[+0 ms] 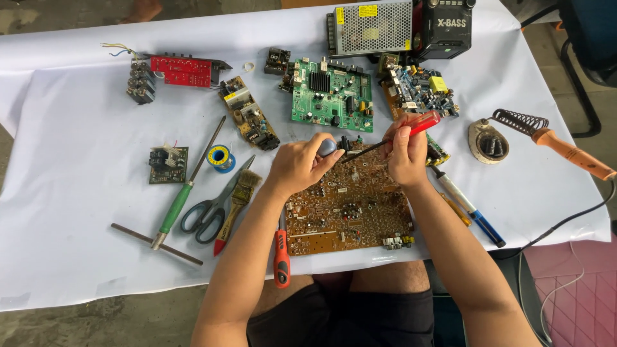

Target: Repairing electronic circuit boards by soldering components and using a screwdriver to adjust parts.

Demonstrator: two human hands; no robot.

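A brown circuit board (347, 212) lies on the white-covered table in front of me. My right hand (407, 156) grips a red-handled screwdriver (416, 125), its dark shaft slanting down-left to the board's far edge near a small black part (347, 142). My left hand (297, 164) rests on the board's far left corner and pinches a blue-grey rounded component (326, 147) between thumb and fingers.
Green board (331, 93), red board (183, 71), metal power supply (371, 27), black radio (447, 29), soldering iron in its stand (546, 138), pen-shaped tool (466, 205), orange-handled tool (281, 257), scissors (209, 212), brush (236, 205), solder spool (220, 157), green screwdriver (183, 193).
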